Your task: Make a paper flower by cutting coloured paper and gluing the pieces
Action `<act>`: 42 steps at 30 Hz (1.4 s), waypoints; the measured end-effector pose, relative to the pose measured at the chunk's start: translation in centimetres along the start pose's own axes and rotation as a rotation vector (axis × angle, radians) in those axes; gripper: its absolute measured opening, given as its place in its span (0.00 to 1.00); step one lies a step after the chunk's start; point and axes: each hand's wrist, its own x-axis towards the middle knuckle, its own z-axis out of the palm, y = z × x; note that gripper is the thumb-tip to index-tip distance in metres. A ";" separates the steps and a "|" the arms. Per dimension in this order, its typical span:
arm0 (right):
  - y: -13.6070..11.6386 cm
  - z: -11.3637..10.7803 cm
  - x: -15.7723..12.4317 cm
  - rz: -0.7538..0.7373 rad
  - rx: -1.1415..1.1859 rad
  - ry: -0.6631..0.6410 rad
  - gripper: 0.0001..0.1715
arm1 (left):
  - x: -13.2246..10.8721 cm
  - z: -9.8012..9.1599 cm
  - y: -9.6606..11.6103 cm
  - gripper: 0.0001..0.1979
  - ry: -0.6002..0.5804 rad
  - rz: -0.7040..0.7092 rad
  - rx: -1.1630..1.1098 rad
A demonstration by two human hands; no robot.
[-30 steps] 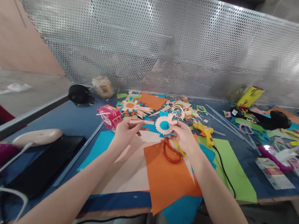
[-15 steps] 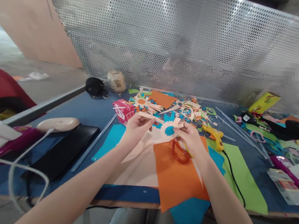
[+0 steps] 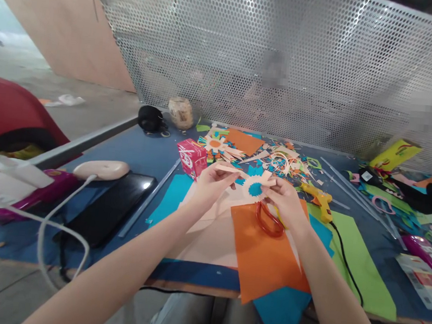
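Observation:
My left hand (image 3: 214, 182) pinches a thin pale peach paper strip (image 3: 227, 168) above the middle of the table. Close by on the right, my right hand (image 3: 280, 197) is closed on a pale ring-shaped paper piece (image 3: 248, 190) with a toothed inner edge and a pale tab on top. Blue shows through the ring. Beneath both hands lie a large peach sheet (image 3: 205, 243) and an orange sheet (image 3: 264, 260). Red-handled scissors (image 3: 270, 227) rest on the orange sheet, partly hidden near my right hand.
A pink box (image 3: 192, 158) stands left of my hands. Behind are paper scraps (image 3: 285, 160) and a paper flower (image 3: 215, 144). A yellow glue gun (image 3: 319, 201) lies right, near a green sheet (image 3: 360, 268). Phone (image 3: 118, 209) and white cable (image 3: 63, 205) are left. A perforated metal panel (image 3: 225, 48) stands behind.
The view has shifted, so the table and both hands appear farther right. My left hand and its strip have moved slightly nearer the ring. Both hands keep their hold.

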 end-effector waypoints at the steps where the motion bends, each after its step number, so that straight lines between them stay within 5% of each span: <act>1: 0.0 0.0 0.0 0.003 0.000 0.002 0.14 | 0.0 0.1 0.0 0.09 -0.001 -0.018 -0.015; 42: 0.0 -0.1 -0.1 -0.077 -0.133 0.003 0.12 | -1.0 0.7 1.9 0.10 -0.113 -0.140 0.067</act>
